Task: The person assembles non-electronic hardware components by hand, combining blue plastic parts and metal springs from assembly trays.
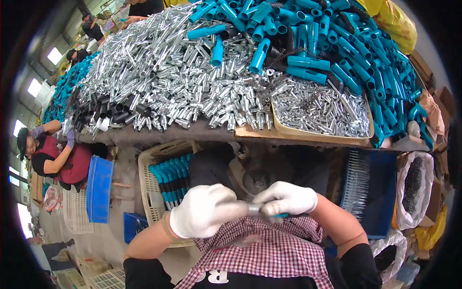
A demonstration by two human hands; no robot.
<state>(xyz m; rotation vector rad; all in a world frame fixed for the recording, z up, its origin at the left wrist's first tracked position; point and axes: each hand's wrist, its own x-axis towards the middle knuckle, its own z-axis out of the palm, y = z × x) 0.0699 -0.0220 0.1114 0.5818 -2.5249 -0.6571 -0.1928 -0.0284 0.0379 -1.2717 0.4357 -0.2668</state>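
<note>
Head view looks straight down at both gloved hands meeting just above a checkered apron (pixel 262 250), forearms coming in from the lower corners with elbows spread wide. Left hand (pixel 202 211) is curled into a fist around a metal tube (pixel 240 210), fingers (pixel 219 192) wrapped tight over it so only the stretch toward the middle shows. Right hand (pixel 285 198) is clenched too, pinching the other end of that tube, with a bit of a teal sleeve (pixel 281 216) peeking out under the fingers. So the tube runs roughly level between the two fists, touching both, held well below the counter (pixel 202 132) edge and close to the body. Up on the counter there's a huge heap of shiny metal parts (pixel 178 72), a pile of teal sleeves (pixel 337 48) spilling along the right, and some black sleeves (pixel 113 108) on the left. A shallow tray (pixel 321 137) of smaller metal pieces sits at the counter's near edge, right of centre. Down by the knees, a cream basket (pixel 149 192) holds finished teal-and-black handles (pixel 169 180), a blue bin (pixel 380 192) sits on the right with thin metal rods (pixel 357 183), and a white sack (pixel 415 185) holds dark bits. Off to the left another person (pixel 53 156) is working beside a blue crate (pixel 99 189).
</note>
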